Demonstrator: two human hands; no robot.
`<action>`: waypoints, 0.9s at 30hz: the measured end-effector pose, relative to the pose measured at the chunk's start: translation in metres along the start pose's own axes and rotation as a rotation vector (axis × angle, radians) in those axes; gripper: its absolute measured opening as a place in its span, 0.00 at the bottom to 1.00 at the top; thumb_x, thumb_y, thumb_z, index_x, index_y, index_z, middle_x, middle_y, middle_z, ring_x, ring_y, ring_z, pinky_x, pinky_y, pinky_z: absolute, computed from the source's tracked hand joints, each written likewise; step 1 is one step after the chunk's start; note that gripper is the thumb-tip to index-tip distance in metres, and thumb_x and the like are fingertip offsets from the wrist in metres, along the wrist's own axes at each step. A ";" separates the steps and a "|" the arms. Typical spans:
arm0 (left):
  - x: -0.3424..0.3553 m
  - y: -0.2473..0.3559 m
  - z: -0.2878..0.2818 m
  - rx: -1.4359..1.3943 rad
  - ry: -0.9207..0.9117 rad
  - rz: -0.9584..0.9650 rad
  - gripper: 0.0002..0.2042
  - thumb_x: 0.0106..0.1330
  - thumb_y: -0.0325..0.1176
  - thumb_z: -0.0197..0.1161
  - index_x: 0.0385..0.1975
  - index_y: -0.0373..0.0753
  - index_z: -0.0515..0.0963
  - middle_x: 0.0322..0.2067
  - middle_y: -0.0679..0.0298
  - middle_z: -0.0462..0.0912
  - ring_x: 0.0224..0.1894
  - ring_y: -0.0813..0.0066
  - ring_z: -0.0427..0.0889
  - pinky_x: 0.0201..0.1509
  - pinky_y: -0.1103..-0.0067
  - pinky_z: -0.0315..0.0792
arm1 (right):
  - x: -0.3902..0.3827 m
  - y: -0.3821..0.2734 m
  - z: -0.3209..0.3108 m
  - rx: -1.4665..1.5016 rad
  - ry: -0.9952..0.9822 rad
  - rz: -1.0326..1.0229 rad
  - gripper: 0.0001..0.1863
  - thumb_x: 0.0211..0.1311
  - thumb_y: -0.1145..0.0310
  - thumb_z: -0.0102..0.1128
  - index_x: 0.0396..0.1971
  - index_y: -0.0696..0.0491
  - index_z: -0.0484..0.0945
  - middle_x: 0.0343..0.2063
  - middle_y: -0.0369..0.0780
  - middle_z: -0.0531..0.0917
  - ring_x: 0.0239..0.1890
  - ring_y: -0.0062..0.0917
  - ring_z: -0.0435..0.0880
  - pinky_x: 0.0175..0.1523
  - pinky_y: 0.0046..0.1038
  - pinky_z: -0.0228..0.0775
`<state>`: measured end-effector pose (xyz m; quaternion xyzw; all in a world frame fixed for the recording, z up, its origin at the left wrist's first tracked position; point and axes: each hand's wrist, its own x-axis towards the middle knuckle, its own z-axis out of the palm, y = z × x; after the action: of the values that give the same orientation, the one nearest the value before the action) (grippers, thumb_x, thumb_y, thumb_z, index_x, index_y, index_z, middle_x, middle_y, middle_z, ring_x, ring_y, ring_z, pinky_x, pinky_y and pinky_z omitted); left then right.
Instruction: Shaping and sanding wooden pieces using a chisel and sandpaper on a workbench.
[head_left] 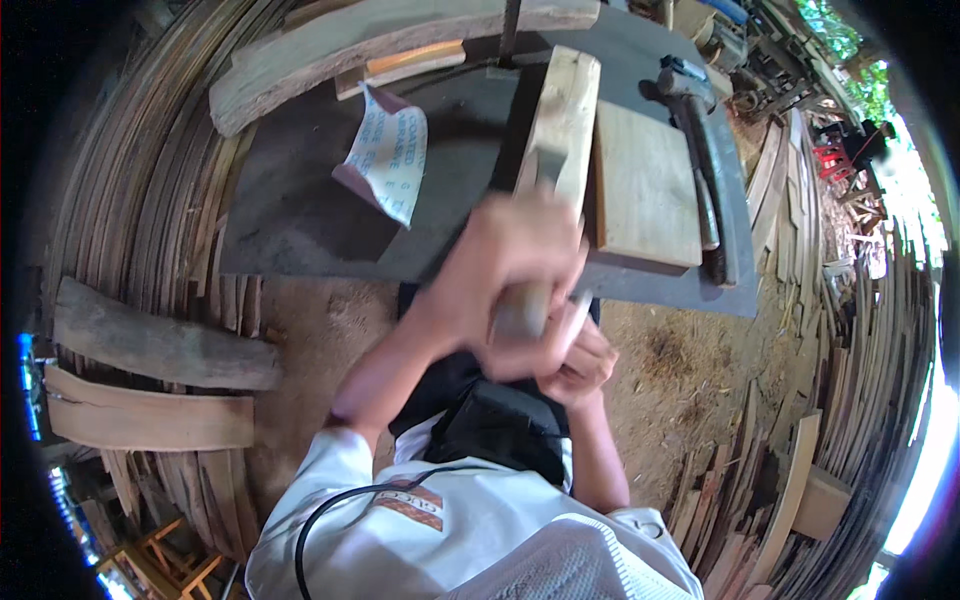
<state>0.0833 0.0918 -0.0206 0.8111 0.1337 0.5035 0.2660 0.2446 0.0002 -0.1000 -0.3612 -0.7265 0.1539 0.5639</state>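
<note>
A pale wooden bar [570, 90] lies lengthwise on the dark tabletop [290, 200], its near part hidden behind my hands. My left hand [520, 240], smeared by motion, is closed round a tool with a rounded, brownish end [522, 312]. Beyond the knuckles a flat greyish piece [549, 165] shows against the bar. It may belong to the same tool, but blur hides its kind. Close beside and below it, my right hand [582, 368] has its fingers curled shut; what they hold is hidden. Right of the bar rests a flat, light wooden board [648, 185].
A hammer [690, 100] lies along the table's right side, beside a slim metal tool [707, 210]. Curled sandpaper [385, 155] sits on the left. A curved plank [400, 45] and small wooden strips [415, 60] lie at the back. Stacked timber [140, 130] flanks both sides.
</note>
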 end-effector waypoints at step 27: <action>-0.019 -0.038 -0.004 0.489 0.392 -0.282 0.09 0.63 0.31 0.64 0.41 0.36 0.79 0.39 0.56 0.82 0.42 0.57 0.81 0.47 0.70 0.74 | -0.001 0.000 0.007 0.019 -0.011 0.027 0.09 0.46 0.81 0.71 0.29 0.54 0.88 0.36 0.39 0.89 0.47 0.32 0.86 0.59 0.37 0.73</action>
<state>0.0727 0.1147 -0.0546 0.7120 0.4100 0.5612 0.0999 0.2384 0.0003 -0.1028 -0.3646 -0.7231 0.1705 0.5614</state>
